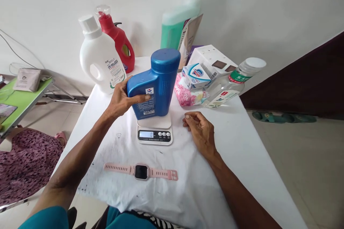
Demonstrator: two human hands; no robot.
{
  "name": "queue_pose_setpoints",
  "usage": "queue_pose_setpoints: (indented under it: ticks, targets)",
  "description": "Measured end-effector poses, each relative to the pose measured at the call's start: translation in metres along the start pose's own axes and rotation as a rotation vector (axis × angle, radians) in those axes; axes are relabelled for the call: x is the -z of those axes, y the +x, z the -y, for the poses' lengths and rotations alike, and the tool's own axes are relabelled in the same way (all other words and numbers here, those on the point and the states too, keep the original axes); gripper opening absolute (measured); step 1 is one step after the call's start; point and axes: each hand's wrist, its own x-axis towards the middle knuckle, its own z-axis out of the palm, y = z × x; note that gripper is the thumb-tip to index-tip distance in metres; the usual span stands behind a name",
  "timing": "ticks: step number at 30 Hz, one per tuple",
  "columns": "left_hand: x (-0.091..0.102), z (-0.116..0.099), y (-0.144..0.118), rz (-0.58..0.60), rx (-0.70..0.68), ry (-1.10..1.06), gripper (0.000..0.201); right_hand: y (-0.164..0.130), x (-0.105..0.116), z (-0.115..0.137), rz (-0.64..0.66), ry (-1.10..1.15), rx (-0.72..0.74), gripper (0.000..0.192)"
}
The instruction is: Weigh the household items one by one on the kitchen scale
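My left hand [122, 97] grips a blue plastic bottle [158, 78] by its left side, thumb across the label. The bottle stands upright over the platform of a small white kitchen scale [155, 133], whose display reads 0; whether it touches the platform I cannot tell. My right hand [200, 128] rests on the white tablecloth just right of the scale, fingers loosely curled, holding nothing. A pink smartwatch [141, 171] lies flat on the cloth in front of the scale.
Behind the scale stand a white detergent jug [99, 57], a red bottle [120, 41], a green liquid bottle [174, 21], a white box [212, 59], a soap box [195, 75], a pink packet [185, 94] and a tilted clear bottle [231, 82]. A green folding table [21, 102] is at left.
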Motion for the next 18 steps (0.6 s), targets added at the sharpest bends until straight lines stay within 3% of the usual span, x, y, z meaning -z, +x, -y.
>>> queue_pose_setpoints:
  ticks: [9, 15, 18]
  targets:
    - [0.004, -0.001, -0.008, 0.148, -0.120, 0.181, 0.050, 0.002, -0.004, 0.005, 0.114, -0.003, -0.030, 0.051]
    - [0.012, 0.013, -0.009, 0.252, -0.188, 0.085, 0.085, -0.008, -0.018, 0.010, 0.128, 0.124, -0.091, 0.059]
    - [0.013, 0.030, -0.021, 0.130, -0.154, -0.062, 0.092, -0.017, -0.025, 0.007, 0.083, 0.246, -0.126, 0.062]
